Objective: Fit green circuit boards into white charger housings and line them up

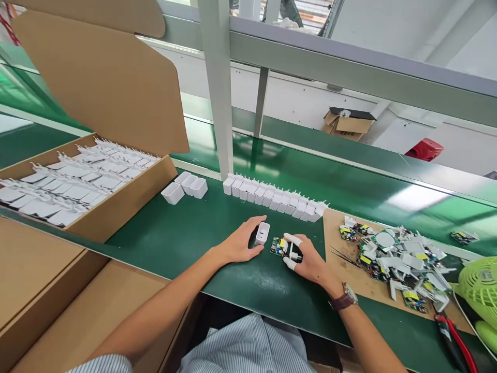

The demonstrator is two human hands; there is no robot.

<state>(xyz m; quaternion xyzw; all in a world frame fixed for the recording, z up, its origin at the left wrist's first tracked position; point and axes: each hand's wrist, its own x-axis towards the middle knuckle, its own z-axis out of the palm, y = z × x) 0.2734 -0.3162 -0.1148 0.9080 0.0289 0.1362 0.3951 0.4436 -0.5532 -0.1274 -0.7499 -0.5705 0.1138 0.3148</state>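
Observation:
My left hand [243, 242] is closed round a small white charger shell [263, 233], its open mouth facing right. My right hand [306, 259], with white finger cots on thumb and forefinger, pinches a green circuit board [280, 246] with yellow and black parts. The board's end sits just beside the shell's mouth, low over the green bench mat [186, 238].
A row of white plug caps [274, 198] lines the mat behind my hands; three empty shells [185, 186] sit to its left. A cardboard box [128, 199] of white parts stands at left. A cardboard sheet [349, 274] holds several boards and shells; green fan [481, 290], red-handled tool [454, 339].

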